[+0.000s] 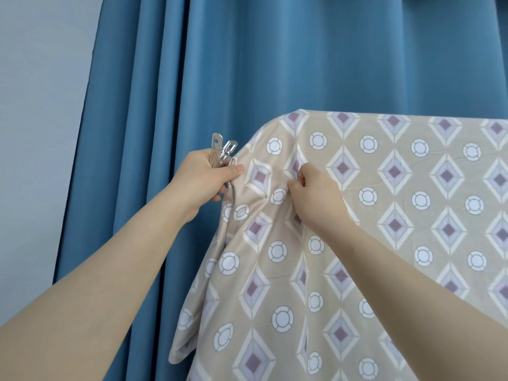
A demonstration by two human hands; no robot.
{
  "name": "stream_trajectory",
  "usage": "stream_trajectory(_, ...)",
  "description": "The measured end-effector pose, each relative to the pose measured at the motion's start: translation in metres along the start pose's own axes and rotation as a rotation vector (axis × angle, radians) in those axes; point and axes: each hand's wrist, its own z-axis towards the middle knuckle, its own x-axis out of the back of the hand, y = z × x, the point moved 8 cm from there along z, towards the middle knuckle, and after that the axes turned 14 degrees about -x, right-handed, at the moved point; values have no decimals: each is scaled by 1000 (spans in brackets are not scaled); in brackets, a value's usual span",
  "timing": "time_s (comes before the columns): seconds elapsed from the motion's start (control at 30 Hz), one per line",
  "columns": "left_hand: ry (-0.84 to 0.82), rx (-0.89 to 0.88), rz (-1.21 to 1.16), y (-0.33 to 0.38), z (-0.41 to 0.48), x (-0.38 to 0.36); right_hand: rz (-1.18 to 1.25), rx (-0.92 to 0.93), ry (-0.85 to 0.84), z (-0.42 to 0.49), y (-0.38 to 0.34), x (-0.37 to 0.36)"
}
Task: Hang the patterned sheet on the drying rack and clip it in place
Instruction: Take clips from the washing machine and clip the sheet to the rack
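Observation:
The patterned sheet (384,215), beige with purple diamonds and white circles, hangs draped over the drying rack, which is hidden beneath it. My left hand (203,177) grips the sheet's left edge near the top corner and also holds metal clips (222,152) that stick up above the fingers. My right hand (313,193) pinches a fold of the sheet a little to the right of the left hand. The sheet's lower left corner hangs loose.
A blue curtain (247,64) in long folds hangs close behind the sheet. A pale grey wall (41,105) shows at the left.

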Motion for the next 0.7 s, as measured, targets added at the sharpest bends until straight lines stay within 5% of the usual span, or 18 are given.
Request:
stream_trajectory(0.6,40,95,105,-19,-5,18,10,-76,-76,-2,7,-3)
stream_trajectory(0.7,-62,118,163,-22,-7,12,55,-87,-85,-2,1,-2)
